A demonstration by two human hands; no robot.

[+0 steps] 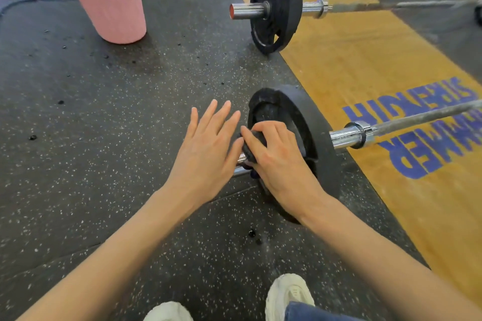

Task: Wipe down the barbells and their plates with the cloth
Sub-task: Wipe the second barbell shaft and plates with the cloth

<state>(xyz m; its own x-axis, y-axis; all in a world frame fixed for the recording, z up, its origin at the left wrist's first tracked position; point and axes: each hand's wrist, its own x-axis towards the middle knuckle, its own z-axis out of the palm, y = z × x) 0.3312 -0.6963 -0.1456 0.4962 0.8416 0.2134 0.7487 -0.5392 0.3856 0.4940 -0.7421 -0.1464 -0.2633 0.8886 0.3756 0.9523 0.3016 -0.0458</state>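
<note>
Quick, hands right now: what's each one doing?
Left hand: open, fingers straight, holding nothing.
Right hand: gripping the cloth around the near barbell's sleeve.

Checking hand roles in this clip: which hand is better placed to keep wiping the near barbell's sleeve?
Probably the right hand: it already grips the dark cloth wrapped on the near barbell's sleeve, beside the plate. The left hand is open, fingers straight, holding nothing.
</note>
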